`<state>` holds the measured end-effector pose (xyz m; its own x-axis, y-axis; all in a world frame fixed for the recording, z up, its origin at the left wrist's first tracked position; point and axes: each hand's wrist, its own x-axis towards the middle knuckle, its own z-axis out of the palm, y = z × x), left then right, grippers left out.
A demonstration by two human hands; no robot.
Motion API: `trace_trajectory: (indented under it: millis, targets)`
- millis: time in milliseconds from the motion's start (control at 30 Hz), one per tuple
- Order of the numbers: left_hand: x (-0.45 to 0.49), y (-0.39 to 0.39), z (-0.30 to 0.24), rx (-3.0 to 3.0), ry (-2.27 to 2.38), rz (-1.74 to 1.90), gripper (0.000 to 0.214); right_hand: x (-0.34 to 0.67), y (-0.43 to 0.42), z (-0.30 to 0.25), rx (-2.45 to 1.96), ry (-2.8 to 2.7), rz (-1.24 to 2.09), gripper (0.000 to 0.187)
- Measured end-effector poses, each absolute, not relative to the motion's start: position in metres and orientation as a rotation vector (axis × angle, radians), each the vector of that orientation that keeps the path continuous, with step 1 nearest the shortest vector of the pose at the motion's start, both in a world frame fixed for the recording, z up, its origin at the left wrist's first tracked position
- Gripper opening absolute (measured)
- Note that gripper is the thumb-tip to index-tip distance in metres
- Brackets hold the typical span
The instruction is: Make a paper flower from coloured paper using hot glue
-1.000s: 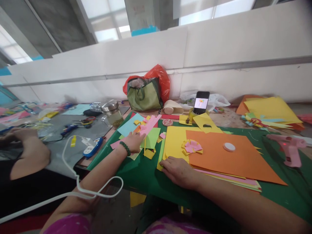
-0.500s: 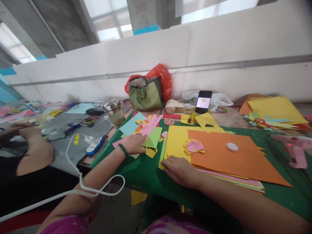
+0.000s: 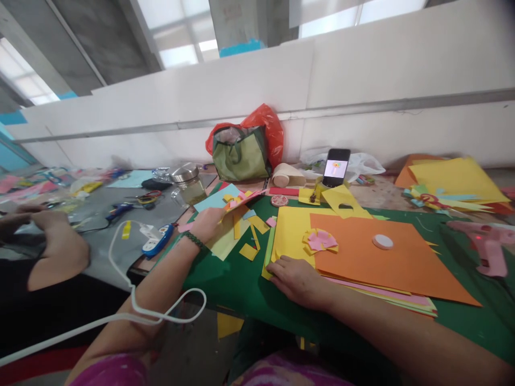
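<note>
My left hand (image 3: pixel 207 225) is closed on the lifted edge of a bunch of coloured paper pieces, with pink, orange and yellow bits on top. Under them lie yellow paper scraps (image 3: pixel 248 252) and a pale green sheet (image 3: pixel 220 244). My right hand (image 3: pixel 298 281) rests, fingers lying down, on the left corner of a yellow sheet (image 3: pixel 292 222) in a stack. On that stack are an orange sheet (image 3: pixel 362 262), a yellow and pink paper flower (image 3: pixel 321 241) and a white round disc (image 3: pixel 382 242).
A pink glue gun (image 3: pixel 488 246) stands at the right of the green mat (image 3: pixel 233 284). Behind are a phone (image 3: pixel 336 167), a green bag (image 3: pixel 241 155) and a glass jar (image 3: pixel 189 187). A white cable (image 3: pixel 132 279) crosses above my left forearm. A co-worker's arm (image 3: pixel 60 246) is at left.
My left hand has moved left and raised the edge of the paper pieces, uncovering yellow and blue scraps beneath. My right hand has stayed in place.
</note>
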<state>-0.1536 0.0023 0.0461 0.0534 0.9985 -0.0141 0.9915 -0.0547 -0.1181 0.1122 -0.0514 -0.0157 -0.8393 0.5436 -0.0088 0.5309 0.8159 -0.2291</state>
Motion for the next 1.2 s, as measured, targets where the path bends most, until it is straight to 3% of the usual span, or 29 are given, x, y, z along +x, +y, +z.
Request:
trace_trajectory:
  millis: [433,700,933,1067,1200]
  targets:
    - [-0.159,-0.005,0.092,-1.892,-2.109,0.123,0.038,0.112,-0.05,-0.02,-0.869,-2.922,0.332,0.023]
    - [-0.151,-0.012,0.074,-1.962,-2.078,0.227,0.029,0.115,-0.05,-0.033,-0.906,-2.58,0.196,0.031]
    - [-0.12,-0.023,0.047,-2.096,-2.111,0.333,0.033,0.148,-0.039,0.013,-1.219,-2.429,0.217,0.044]
    - [-0.116,-0.027,0.036,-2.144,-2.116,0.349,0.042,0.167,-0.035,0.037,-1.139,-2.402,0.428,0.043]
    - [-0.118,-0.035,0.035,-2.344,-1.929,0.37,0.07,0.165,-0.038,0.036,-0.971,-2.353,0.586,0.035]
